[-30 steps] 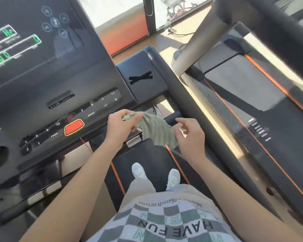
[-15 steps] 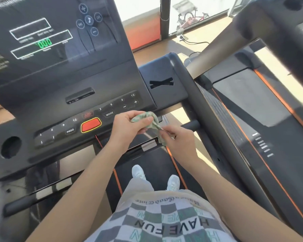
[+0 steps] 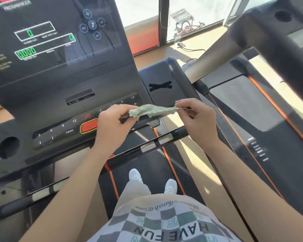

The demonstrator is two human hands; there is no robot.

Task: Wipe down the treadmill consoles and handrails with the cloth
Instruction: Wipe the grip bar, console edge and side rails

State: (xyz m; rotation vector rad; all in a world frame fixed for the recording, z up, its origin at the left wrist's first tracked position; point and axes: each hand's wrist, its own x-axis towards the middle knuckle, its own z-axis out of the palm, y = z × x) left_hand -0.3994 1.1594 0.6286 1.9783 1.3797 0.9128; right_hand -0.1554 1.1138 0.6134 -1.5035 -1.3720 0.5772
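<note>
At the far left a round cup hole (image 3: 8, 149) sits in the black treadmill console (image 3: 59, 79). Its dark display panel shows green digits above a row of numbered keys and a red-orange oval button (image 3: 89, 126). Just right of that button, the left hand (image 3: 112, 126) pinches one end of the pale green crumpled cloth (image 3: 152, 110) between thumb and curled fingers. The cloth is pulled into a loose, twisted strip in front of the console's lower edge, held up between both hands. Whether it brushes the keypad behind it is hard to tell from this angle. The right hand (image 3: 198, 119) pinches the other end with its fingertips, just below the black side arm with an X-shaped slot (image 3: 160, 85). Beneath the hands runs a black crossbar handrail with silver grip plates (image 3: 147, 145), and lower down a pair of white shoes (image 3: 136, 175) stands on the running belt. Further right lies a second treadmill's dark belt with an orange edge line (image 3: 243, 105).
</note>
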